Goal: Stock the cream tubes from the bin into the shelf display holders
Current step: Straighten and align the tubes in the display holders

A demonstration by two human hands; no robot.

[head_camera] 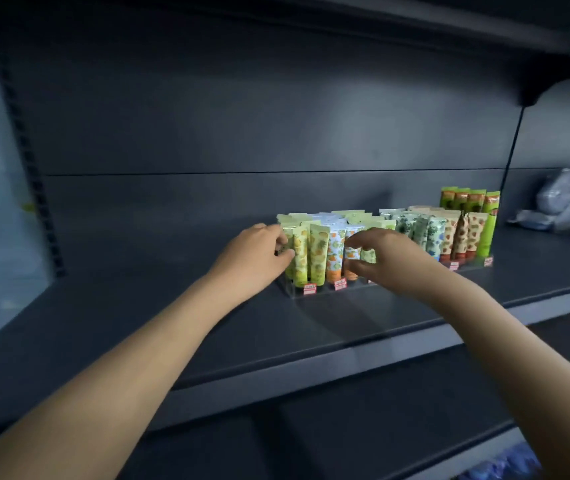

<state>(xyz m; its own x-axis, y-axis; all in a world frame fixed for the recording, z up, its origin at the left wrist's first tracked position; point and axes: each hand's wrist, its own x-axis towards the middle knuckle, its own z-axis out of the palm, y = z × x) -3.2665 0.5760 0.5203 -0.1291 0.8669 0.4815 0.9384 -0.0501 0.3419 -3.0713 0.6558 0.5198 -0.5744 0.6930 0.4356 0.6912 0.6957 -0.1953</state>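
Rows of cream tubes [318,252] stand upright, caps down, in a clear acrylic display holder [314,295] on a dark shelf [138,323]. Their prints run from yellow-green at the left through orange, blue-green and brown to taller green tubes [468,200] at the back right. My left hand [259,258] rests on the holder's left end, its fingers touching the leftmost yellow-green tube. My right hand [380,256] is at the front row's middle, thumb and fingers pinched around a small green-and-white tube [368,256]. The bin is out of view.
Crumpled clear plastic bags [567,206] lie on the shelf at the far right. Another shelf overhangs above. A lower shelf [363,427] sits below, with something blue [515,462] at its bottom right. Small red price tags [310,289] line the holder's front.
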